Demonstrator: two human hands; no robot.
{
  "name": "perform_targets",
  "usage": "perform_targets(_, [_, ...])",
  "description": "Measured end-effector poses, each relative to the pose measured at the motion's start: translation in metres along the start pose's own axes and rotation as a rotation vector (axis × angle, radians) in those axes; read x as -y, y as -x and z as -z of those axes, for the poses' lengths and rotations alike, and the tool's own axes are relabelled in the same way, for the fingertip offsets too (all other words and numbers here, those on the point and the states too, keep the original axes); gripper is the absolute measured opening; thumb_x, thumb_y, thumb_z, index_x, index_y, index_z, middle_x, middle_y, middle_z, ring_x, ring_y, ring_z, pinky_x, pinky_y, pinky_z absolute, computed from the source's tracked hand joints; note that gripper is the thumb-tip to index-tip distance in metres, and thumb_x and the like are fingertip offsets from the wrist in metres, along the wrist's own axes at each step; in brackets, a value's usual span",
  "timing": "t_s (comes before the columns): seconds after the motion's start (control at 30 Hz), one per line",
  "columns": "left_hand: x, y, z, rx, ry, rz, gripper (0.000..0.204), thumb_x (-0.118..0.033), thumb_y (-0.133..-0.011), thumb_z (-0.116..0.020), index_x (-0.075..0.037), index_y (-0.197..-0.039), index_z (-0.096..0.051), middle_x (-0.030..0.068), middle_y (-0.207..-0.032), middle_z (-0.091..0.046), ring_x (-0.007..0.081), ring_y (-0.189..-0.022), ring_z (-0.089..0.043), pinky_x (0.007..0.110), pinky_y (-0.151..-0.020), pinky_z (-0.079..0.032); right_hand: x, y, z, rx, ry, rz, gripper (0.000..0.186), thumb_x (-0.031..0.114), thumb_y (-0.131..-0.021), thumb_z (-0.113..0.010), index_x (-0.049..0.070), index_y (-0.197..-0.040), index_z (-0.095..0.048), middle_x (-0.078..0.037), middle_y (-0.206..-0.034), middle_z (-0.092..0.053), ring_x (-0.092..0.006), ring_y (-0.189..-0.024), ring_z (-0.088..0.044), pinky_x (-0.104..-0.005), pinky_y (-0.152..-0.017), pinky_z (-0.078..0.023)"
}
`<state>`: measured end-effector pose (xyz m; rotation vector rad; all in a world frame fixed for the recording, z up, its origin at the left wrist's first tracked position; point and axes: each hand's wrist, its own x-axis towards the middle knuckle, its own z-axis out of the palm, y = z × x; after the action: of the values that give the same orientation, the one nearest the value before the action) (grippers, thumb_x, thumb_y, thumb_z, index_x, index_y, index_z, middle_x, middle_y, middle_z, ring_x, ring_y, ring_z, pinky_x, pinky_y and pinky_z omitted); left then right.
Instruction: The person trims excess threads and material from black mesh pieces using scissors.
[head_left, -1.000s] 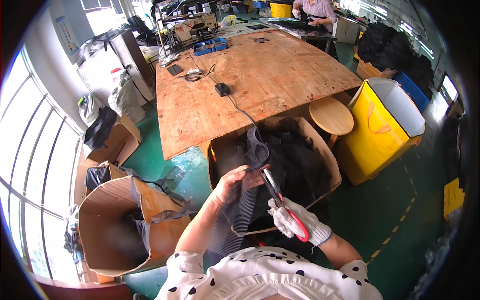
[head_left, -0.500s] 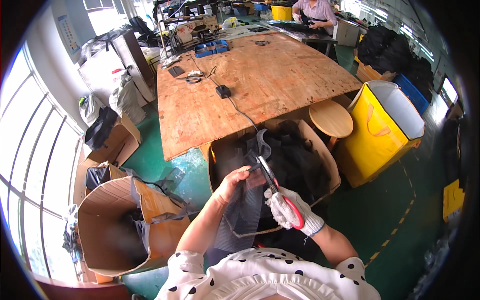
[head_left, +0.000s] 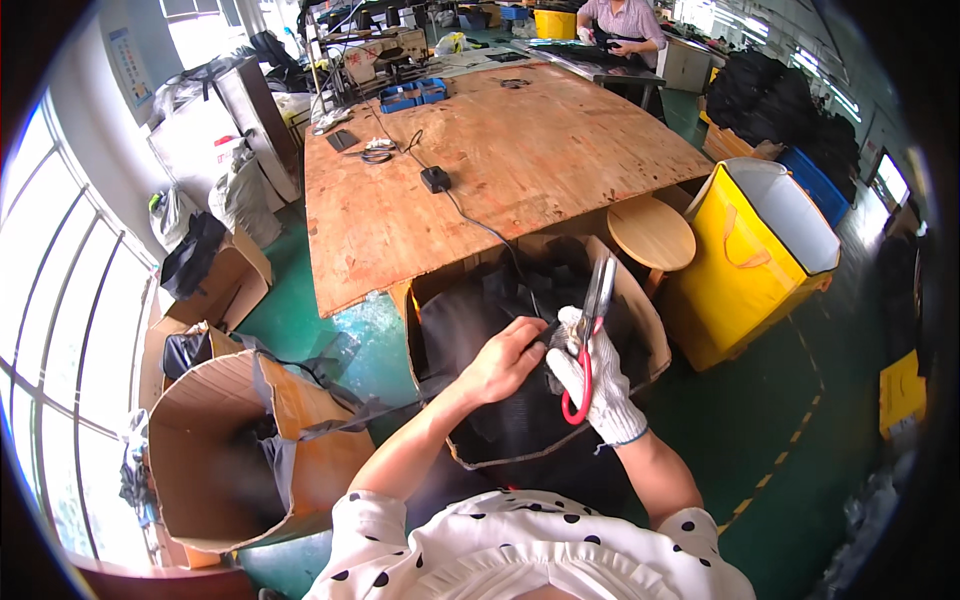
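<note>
Head: scissors [head_left: 598, 298], red-lettered sewing machine [head_left: 385, 60]

A cardboard box [head_left: 642, 312] carries a heap of black mesh [head_left: 465, 325] — the green floor [head_left: 285, 275] also bears a tall yellow bag [head_left: 735, 300]. On the scuffed wooden table [head_left: 540, 140] lie a black adapter [head_left: 435, 179], coiled cable [head_left: 378, 156] and — farther off — blue trays [head_left: 400, 100].

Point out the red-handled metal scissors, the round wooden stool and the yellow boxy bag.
Red-handled metal scissors [head_left: 600, 294], head view: blades.
Round wooden stool [head_left: 651, 234], head view: seat.
Yellow boxy bag [head_left: 728, 298], head view: yellow side.
</note>
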<state>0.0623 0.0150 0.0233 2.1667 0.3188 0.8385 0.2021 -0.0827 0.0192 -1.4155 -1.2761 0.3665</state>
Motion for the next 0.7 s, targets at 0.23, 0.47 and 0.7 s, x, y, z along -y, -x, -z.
perform_targets(0.23, [-0.020,0.024,0.038,0.193,-0.312,0.213,0.032,-0.026,-0.081,-0.064,-0.002,-0.102,-0.058,0.0159,-0.087,-0.063,0.0340,-0.084,-0.061,0.038,-0.074,-0.048,-0.014,-0.048,0.057,0.044,-1.422,-0.451,0.009,0.016,-0.091,-0.046,0.012,-0.083,-0.044,0.004,-0.068,-0.037,-0.0060,-0.059,-0.040,-0.0194,-0.051,-0.036])
perform_targets(0.47, [-0.049,0.040,0.061,0.004,-1.034,0.074,0.030,-0.031,-0.071,-0.071,-0.009,-0.085,-0.057,0.0054,-0.068,-0.058,0.0236,-0.066,-0.060,0.033,-0.076,-0.037,-0.013,-0.045,0.084,-0.278,-0.922,-0.301,0.020,0.022,-0.090,-0.054,0.007,-0.103,-0.053,0.002,-0.080,-0.051,-0.0079,-0.067,-0.050,-0.0220,-0.053,-0.043])
perform_targets(0.7, [-0.104,0.076,0.053,1.018,-0.125,0.255,0.051,-0.028,-0.079,-0.066,-0.013,-0.125,-0.050,0.0131,-0.102,-0.063,0.0298,-0.090,-0.062,0.036,-0.078,-0.050,-0.003,-0.039,0.085,-0.298,0.135,-0.144,0.024,0.004,-0.085,-0.053,0.008,-0.109,-0.049,0.001,-0.084,-0.048,-0.0075,-0.075,-0.048,-0.0171,-0.067,-0.042])
